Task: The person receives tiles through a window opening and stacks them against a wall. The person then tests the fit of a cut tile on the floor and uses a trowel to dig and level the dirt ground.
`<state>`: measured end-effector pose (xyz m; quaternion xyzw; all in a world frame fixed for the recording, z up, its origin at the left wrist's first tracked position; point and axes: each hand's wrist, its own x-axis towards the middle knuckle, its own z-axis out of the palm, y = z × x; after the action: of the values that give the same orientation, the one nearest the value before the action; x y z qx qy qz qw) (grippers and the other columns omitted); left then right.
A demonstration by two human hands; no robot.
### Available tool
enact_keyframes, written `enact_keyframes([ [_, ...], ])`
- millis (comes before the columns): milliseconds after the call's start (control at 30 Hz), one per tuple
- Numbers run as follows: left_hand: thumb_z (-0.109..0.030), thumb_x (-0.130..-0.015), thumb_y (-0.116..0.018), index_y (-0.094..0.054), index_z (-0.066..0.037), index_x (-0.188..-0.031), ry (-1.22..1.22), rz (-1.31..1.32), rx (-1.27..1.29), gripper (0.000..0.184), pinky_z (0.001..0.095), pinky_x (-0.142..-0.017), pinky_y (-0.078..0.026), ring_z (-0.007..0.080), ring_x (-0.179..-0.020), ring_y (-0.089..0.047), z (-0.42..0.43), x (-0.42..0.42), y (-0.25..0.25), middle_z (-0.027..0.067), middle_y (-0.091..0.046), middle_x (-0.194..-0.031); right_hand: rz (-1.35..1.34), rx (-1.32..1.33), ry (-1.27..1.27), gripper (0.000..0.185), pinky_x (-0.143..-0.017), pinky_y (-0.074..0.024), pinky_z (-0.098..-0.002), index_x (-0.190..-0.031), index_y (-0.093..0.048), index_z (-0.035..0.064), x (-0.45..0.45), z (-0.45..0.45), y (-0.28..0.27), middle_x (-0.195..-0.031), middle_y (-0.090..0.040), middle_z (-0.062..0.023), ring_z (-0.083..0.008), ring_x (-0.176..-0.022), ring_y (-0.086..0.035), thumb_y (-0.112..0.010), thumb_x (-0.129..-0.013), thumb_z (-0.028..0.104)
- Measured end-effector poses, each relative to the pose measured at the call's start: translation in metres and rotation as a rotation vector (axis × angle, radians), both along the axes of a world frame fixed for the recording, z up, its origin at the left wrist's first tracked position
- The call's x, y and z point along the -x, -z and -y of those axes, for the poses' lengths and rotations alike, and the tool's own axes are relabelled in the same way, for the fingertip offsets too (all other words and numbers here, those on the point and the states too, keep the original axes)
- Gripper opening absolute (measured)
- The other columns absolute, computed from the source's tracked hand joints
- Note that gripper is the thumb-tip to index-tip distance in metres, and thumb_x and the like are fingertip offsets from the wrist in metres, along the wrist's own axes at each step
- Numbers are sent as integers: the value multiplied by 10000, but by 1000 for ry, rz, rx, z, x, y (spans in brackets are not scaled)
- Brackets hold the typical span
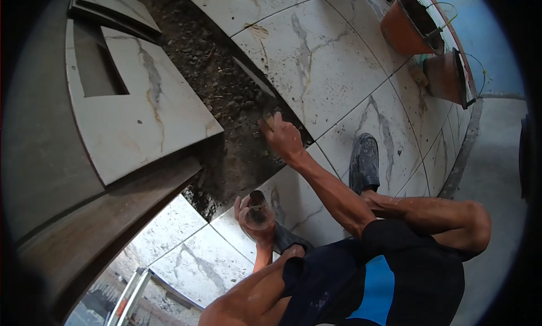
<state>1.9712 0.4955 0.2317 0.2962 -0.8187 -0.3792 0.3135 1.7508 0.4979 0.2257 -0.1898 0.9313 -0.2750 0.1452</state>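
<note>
My right hand (pixel 285 138) is closed around a small tool with a yellowish-brown handle (pixel 270 122). It reaches over a strip of dark, crumbly soil (pixel 217 89) beside the edge of a marble-patterned floor tile (pixel 305 60). The tool's working end is blurred, so its kind is unclear. Lower down, near my left foot, my left hand (pixel 248 227) grips a clear plastic cup (pixel 258 216), tilted so its round mouth shows. Something dark shows inside it.
A loose tile with a rectangular cut-out (pixel 169 120) lies left of the soil, below stacked tiles (pixel 116 7). A brown wooden board (pixel 113 207) runs below. Orange buckets (pixel 406 24) stand upper right. A metal level-like bar (pixel 132 298) is at lower left.
</note>
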Motion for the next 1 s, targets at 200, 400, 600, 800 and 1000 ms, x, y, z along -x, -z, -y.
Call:
enact_keyframes([
  [200,13,-640,-591,-289,-76,-1118,1,21,24,572,440,-943,-311,347,-1138,-363,4,2,0,101,-447,-1131,36,-36,50,344,-530,-473,-468,-856,-418,9,7,-1,22,-604,-563,-227,-402,-607,-573,-516,-811,336],
  [400,28,-641,-599,-295,-69,-1121,-14,-7,-47,576,429,-943,-320,340,-1147,-353,-1,3,0,105,-436,-1133,-190,100,-60,354,-450,-437,-462,-782,-410,9,2,3,12,-557,-544,-211,-388,-538,-554,-500,-829,348],
  [600,-38,-683,-566,-283,-95,-1078,-27,73,26,489,445,-905,-344,359,-1110,-379,-1,6,-4,135,-460,-1091,-140,-41,-45,342,-429,-462,-424,-839,-442,6,11,-3,25,-526,-545,-178,-347,-514,-576,-533,-804,334],
  [800,25,-644,-604,-318,-44,-1108,0,26,-45,549,423,-929,-332,338,-1146,-355,-3,1,-6,117,-428,-1138,-121,11,-31,389,-460,-459,-449,-817,-428,-3,11,-4,26,-549,-546,-210,-374,-541,-569,-492,-822,381],
  [1000,2,-650,-605,-353,-44,-1111,-13,-2,-5,527,419,-923,-331,337,-1119,-370,-1,4,2,161,-392,-1162,-92,23,-12,409,-455,-468,-444,-865,-440,-14,11,5,5,-553,-552,-201,-368,-537,-576,-491,-815,389],
])
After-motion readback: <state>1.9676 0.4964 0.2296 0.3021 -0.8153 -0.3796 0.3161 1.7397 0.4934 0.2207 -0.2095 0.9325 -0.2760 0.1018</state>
